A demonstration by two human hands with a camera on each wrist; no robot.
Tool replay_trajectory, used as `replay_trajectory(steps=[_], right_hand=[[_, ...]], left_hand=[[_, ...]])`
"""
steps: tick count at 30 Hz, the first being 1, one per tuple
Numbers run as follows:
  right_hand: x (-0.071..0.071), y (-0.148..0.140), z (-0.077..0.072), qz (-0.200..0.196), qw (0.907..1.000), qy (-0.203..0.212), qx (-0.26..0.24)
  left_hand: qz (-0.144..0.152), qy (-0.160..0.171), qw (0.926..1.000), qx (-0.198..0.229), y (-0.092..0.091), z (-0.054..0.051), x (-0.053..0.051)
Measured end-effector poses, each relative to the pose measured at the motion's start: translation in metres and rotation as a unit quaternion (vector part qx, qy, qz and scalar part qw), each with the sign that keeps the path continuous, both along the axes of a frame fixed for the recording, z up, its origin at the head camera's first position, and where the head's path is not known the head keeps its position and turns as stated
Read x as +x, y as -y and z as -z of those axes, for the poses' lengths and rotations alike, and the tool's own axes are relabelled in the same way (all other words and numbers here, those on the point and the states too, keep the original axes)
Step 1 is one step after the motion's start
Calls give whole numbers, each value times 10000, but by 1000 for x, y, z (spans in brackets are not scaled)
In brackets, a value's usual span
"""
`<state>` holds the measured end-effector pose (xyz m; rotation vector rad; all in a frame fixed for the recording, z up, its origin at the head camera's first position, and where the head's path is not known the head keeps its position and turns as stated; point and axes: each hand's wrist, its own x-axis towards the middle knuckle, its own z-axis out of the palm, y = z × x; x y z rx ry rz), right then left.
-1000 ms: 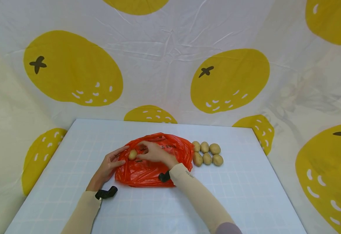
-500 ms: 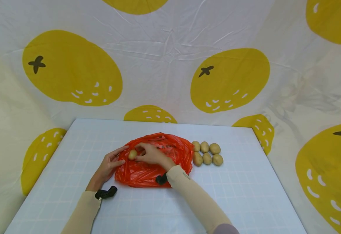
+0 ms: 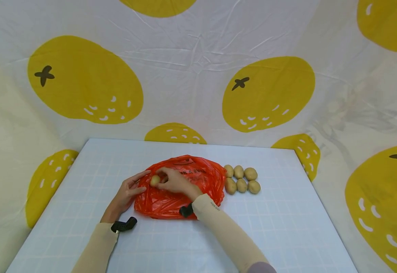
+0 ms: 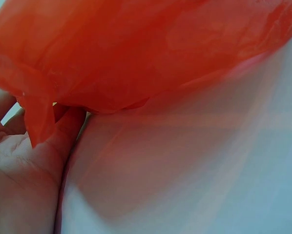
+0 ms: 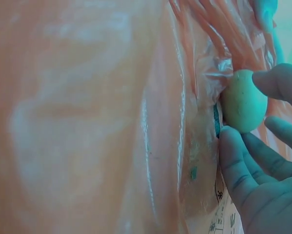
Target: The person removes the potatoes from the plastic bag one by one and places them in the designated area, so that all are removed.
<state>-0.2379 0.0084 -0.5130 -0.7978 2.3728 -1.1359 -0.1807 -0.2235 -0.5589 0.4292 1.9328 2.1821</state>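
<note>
A crumpled red plastic bag (image 3: 198,172) lies on the table with its printed side up. My left hand (image 3: 127,194) holds the bag's left edge between thumb and fingers; in the left wrist view a fold of red plastic hangs across the palm (image 4: 19,170). A small pale potato (image 3: 155,180) sits on the left part of the bag. My right hand (image 3: 176,182) reaches over the bag and pinches this potato. Up close in the right wrist view, thumb and fingers (image 5: 234,156) lie around the potato (image 5: 243,105).
Several potatoes (image 3: 241,185) stand in two short rows against the bag's right side. The pale blue table (image 3: 287,227) runs back to a white sheet printed with yellow fruit (image 3: 198,106). Each wrist wears a black camera mount (image 3: 124,225).
My right hand and forearm have shifted slightly left, and the fingers have come in closer around the small potato. The left hand, the bag and the rows of potatoes look unmoved.
</note>
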Motion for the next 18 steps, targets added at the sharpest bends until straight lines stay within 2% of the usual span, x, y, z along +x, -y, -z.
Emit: replay_trajectory(steps=[18], right_hand=[[1,6,6,161,9998,30,-134]], left_hand=[[-18,24,10000,8,0,0,-1]])
